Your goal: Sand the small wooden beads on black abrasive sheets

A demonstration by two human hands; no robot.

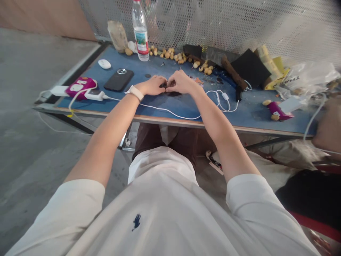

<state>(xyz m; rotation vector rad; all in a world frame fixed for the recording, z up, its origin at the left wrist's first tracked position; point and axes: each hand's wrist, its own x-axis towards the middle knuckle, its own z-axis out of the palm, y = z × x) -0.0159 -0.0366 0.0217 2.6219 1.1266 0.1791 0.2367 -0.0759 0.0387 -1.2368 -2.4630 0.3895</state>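
My left hand (154, 85), with a white band on its wrist, meets my right hand (179, 81) over the middle of the blue table (160, 106). Both hands have their fingers curled and pinched together at the fingertips. Something small and dark shows between them, but its kind is hidden by the fingers. Beneath my right hand a dark flat patch (174, 94) lies on the tabletop. A white cable (170, 112) with an inline switch runs across the table in front of both hands and under my right forearm.
Left of my hands lie a black phone (118, 80), a white mouse-like object (104, 64) and a magenta power strip (81, 87). A water bottle (141, 39) stands behind, beside many round tan beads (167, 55). Dark sheets (250, 67) and a plastic bag (309, 78) are at right. Another person sits at right.
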